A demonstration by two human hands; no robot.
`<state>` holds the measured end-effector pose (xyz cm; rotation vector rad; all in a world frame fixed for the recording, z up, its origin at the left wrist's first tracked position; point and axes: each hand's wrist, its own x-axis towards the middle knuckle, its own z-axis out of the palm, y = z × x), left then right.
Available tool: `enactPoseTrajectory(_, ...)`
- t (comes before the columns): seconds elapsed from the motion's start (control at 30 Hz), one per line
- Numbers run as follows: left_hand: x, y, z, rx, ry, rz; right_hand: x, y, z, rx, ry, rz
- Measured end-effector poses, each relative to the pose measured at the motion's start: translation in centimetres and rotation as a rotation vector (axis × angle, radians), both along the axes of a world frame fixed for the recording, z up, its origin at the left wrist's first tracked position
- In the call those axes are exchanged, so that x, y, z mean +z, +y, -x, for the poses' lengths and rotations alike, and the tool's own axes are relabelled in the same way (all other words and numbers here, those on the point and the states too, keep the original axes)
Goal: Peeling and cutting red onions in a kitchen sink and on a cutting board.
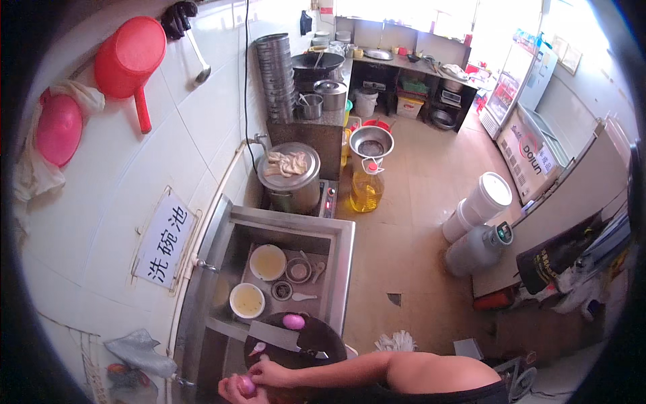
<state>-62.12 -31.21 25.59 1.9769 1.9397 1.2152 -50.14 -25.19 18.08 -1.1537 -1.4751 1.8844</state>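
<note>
My left hand (233,391) is closed around a purple onion (247,385) at the bottom of the view. The fingertips of my right hand (275,374) are pinched against the same onion; whether they grip its skin is too small to tell. Just beyond my hands, a round dark chopping board (328,339) lies across the sink's edge. On it rest a cleaver (274,335) with a broad blade, a second peeled-looking purple onion (294,321) and a small onion scrap (257,348).
The steel sink (348,262) holds two bowls of yellowish liquid, one a white bowl (247,300), plus spoons. Behind it stands a lidded stockpot (290,194) with a cloth on top. An oil jug (367,192), a grey gas cylinder (474,252) and white buckets (456,227) stand on the floor.
</note>
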Motion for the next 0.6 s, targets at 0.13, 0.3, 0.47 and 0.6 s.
enactPoseTrajectory(0.13, -0.7, 0.1, 0.3, -0.006, -0.026, 0.028, -0.6, -0.2, -0.4, -0.012, -0.02, -0.07)
enactPoseTrajectory(0.3, -0.4, 0.2, -0.2, -0.022, -0.029, -0.007, -1.8, -0.6, -0.6, -0.031, 0.02, -0.044)
enactPoseTrajectory(0.47, -0.4, -0.3, -0.5, 0.056, -0.019, 0.03, -2.6, -0.5, -0.2, -0.066, -0.139, -0.101)
enactPoseTrajectory(0.6, -0.2, -0.4, -0.7, 0.08, -0.025, -0.005, -2.5, 0.0, -0.5, -0.085, -0.121, -0.143)
